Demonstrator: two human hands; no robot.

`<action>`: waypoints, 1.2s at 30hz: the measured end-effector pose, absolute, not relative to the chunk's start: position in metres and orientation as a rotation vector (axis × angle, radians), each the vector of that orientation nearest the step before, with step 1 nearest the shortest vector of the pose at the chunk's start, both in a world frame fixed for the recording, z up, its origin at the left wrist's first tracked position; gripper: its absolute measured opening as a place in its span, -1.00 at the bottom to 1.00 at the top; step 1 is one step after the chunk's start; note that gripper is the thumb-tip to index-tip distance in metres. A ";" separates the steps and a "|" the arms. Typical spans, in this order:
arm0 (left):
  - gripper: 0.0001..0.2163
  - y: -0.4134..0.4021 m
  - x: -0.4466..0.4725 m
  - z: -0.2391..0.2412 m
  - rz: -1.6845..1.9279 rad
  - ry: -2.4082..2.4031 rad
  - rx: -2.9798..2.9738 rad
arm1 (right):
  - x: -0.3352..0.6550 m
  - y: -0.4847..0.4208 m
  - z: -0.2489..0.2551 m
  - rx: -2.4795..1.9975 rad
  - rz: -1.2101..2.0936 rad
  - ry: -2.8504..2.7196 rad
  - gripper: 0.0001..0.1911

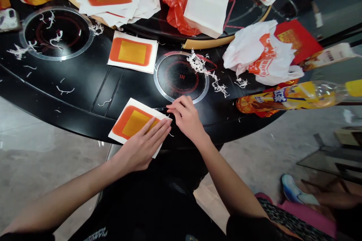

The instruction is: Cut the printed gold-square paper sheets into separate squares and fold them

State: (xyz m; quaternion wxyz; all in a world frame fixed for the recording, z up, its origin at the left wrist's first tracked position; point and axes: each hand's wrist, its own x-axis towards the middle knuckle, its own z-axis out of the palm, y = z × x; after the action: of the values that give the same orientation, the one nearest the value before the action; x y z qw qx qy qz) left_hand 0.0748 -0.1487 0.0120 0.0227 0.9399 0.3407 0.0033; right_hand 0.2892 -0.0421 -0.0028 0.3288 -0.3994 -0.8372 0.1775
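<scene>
One white square paper pad printed with an orange-and-yellow block (131,124) sits at the edge of a black round tabletop (85,90), pressed flat under the open left hand (138,150). The right hand (183,116) pinches a slim black tool (161,109) at the pad's corner, near curled white paper shreds (199,64) and a round ringed burner (177,77).

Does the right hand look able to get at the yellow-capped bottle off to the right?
Probably yes: only black tabletop with a few white shreds lies between the right hand and the yellow-capped bottle.
</scene>
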 end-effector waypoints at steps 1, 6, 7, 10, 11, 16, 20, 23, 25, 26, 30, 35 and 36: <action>0.02 -0.149 0.075 0.012 0.015 1.051 2.906 | 0.288 -0.041 -0.003 -1.039 0.471 -2.194 -0.80; -0.01 -0.148 0.074 0.012 0.117 1.036 2.821 | 0.289 -0.040 -0.004 -1.036 0.485 -2.201 -0.81; -0.02 -0.147 0.073 0.013 0.167 1.016 2.791 | 0.290 -0.041 -0.004 -1.042 0.488 -2.200 -0.80; 0.01 -0.140 0.066 0.020 0.382 0.968 2.695 | 0.291 -0.042 -0.003 -1.069 0.493 -2.192 -0.81; -0.04 -0.138 0.063 0.023 0.457 0.996 2.661 | 0.291 -0.042 -0.003 -1.071 0.489 -2.189 -0.82; -0.41 -0.128 0.047 0.024 0.571 1.360 2.599 | 0.290 -0.043 -0.002 -1.072 0.452 -2.206 -0.84; -0.34 -0.131 0.044 0.011 0.490 1.423 2.641 | 0.290 -0.042 -0.001 -1.074 0.454 -2.220 -0.81; -0.30 -0.134 0.044 0.006 0.449 1.415 2.654 | 0.289 -0.040 -0.001 -1.084 0.475 -2.218 -0.80; -0.30 -0.135 0.044 0.005 0.403 1.403 2.667 | 0.288 -0.038 0.000 -1.089 0.499 -2.223 -0.79; -0.30 -0.135 0.044 0.006 0.376 1.398 2.675 | 0.288 -0.036 0.000 -1.086 0.509 -2.226 -0.79; -0.34 -0.134 0.044 0.007 0.320 1.395 2.693 | 0.286 -0.029 0.000 -1.080 0.515 -2.236 -0.77; -0.37 -0.134 0.043 0.006 0.332 1.392 2.706 | 0.284 -0.023 -0.002 -1.043 0.495 -2.246 -0.79; -0.36 -0.134 0.043 0.006 0.343 1.391 2.707 | 0.284 -0.022 -0.002 -1.029 0.491 -2.247 -0.79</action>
State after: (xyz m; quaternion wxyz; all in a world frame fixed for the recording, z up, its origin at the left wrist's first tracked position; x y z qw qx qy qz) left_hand 0.0431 -0.1336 0.0057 0.0397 0.8832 0.4538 0.1118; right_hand 0.2835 -0.0223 -0.0017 0.3059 -0.3889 -0.8490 0.1854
